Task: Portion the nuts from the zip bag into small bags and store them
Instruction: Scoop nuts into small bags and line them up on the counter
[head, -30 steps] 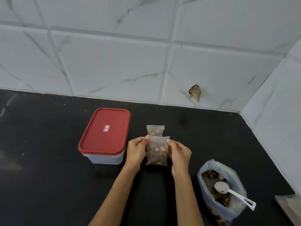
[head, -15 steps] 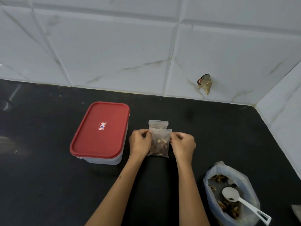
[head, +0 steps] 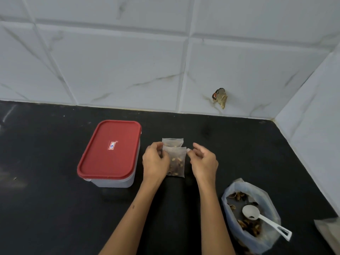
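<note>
A small clear bag of nuts (head: pixel 177 162) lies on the black counter (head: pixel 55 208) in front of me, overlapping a second filled small bag (head: pixel 173 142) just behind it. My left hand (head: pixel 155 162) pinches the front bag's left edge. My right hand (head: pixel 203 162) hovers just off its right edge, fingers loosely curled and holding nothing. The large zip bag (head: pixel 269 244) stands open at the lower right with nuts inside and a white scoop (head: pixel 251 212) resting in it.
A clear storage box with a shut red lid (head: pixel 110 150) sits left of my hands. White tiled walls meet in a corner at the right. A crumpled scrap (head: pixel 219 97) sticks to the back wall. A pale bag edge (head: pixel 329 230) shows at far right.
Both hands lowered the small bag onto the counter against the bag behind it. My right hand has let go of its right edge and drawn slightly away.
</note>
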